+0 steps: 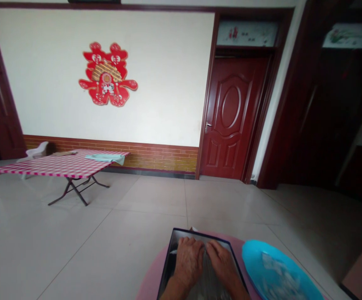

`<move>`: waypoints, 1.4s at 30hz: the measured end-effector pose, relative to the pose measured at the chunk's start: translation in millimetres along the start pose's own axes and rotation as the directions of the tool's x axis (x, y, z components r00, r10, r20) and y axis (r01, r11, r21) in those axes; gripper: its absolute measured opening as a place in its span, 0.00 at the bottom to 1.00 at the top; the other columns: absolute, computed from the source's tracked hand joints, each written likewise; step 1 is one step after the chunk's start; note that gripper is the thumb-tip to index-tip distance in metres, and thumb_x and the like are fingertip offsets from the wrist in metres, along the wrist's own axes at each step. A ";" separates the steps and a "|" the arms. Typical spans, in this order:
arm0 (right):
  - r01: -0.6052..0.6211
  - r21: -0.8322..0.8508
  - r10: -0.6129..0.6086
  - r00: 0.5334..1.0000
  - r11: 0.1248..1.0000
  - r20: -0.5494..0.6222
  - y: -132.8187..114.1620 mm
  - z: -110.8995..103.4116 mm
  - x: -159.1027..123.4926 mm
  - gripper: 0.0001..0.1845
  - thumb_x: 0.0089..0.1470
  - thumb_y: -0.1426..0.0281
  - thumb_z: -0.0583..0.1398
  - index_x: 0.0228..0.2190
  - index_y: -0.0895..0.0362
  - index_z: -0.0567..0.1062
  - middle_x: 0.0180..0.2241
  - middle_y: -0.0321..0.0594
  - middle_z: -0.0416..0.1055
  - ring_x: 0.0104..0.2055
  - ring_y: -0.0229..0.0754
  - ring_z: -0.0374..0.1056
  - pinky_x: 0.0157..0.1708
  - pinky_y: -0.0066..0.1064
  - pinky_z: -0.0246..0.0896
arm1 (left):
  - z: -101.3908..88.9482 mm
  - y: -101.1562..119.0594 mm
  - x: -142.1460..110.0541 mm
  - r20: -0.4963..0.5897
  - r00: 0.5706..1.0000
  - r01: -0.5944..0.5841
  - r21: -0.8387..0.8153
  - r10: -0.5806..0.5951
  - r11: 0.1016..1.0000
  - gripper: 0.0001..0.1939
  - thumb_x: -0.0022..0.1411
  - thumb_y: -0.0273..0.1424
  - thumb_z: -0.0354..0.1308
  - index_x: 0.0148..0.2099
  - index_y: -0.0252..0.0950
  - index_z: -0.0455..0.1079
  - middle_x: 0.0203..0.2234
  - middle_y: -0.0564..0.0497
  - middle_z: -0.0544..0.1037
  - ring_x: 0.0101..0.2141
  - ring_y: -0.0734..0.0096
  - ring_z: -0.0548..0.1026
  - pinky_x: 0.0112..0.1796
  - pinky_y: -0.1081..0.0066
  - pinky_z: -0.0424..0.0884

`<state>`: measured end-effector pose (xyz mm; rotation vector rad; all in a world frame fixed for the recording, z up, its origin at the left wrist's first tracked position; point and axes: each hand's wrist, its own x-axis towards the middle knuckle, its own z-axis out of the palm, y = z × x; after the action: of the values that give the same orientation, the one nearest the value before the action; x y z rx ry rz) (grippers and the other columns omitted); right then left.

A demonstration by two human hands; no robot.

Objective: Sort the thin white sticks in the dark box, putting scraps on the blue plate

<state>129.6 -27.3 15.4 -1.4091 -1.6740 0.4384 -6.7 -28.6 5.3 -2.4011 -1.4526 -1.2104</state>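
While the left hand and right hand are pressing side by side on a dark-framed ridged board, the fingers are half-curled, any hold unclear; a pink basin is lying beneath, a blue plate right of the fingers.

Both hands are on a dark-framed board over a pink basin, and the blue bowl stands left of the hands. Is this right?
Not quite: the blue bowl stands to the right of the left hand and right hand, not left of them, as the head view shows. The rest holds: both lie on the dark-framed board over the pink basin.
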 end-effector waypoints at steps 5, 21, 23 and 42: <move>-0.016 0.000 0.016 1.000 1.000 -0.019 1.5 1.1 0.5 0.24 0.54 0.52 0.48 0.19 0.53 0.71 0.22 0.42 0.74 0.26 0.45 0.68 0.30 0.33 0.61 | 3.7 -2.0 -2.7 -0.043 0.999 -0.023 -0.016 0.022 1.000 0.11 0.62 0.25 0.47 0.35 0.39 0.71 0.27 0.49 0.75 0.31 0.63 0.71 0.36 0.63 0.62; -0.050 0.015 0.050 0.999 0.999 -0.018 1.5 3.1 -2.3 0.24 0.55 0.54 0.47 0.20 0.54 0.70 0.23 0.42 0.73 0.26 0.44 0.66 0.28 0.32 0.58 | 0.3 -1.3 0.4 0.002 1.000 -0.030 -0.012 0.030 0.999 0.13 0.63 0.26 0.46 0.34 0.39 0.72 0.25 0.49 0.75 0.30 0.63 0.72 0.35 0.64 0.64; -0.031 0.031 0.031 0.999 0.999 -0.012 2.8 4.0 -1.9 0.22 0.54 0.54 0.49 0.19 0.54 0.70 0.22 0.42 0.73 0.25 0.43 0.66 0.27 0.32 0.58 | 1.2 -2.6 0.1 -0.007 0.999 -0.042 -0.012 0.042 0.999 0.13 0.63 0.25 0.46 0.34 0.38 0.72 0.26 0.49 0.75 0.30 0.63 0.72 0.35 0.64 0.65; -0.229 0.339 0.255 0.966 0.912 -0.033 2.2 4.2 1.0 0.22 0.53 0.52 0.49 0.19 0.54 0.68 0.20 0.36 0.67 0.25 0.41 0.63 0.27 0.31 0.57 | -5.7 -11.4 14.0 0.075 0.816 0.495 -0.602 -0.573 0.626 0.21 0.61 0.46 0.48 0.28 0.36 0.72 0.21 0.50 0.75 0.25 0.66 0.73 0.29 0.70 0.68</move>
<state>127.7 -24.6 11.8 -1.3622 -1.2932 0.7616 -15.6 -14.9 14.9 -2.1720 -2.0891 -2.2202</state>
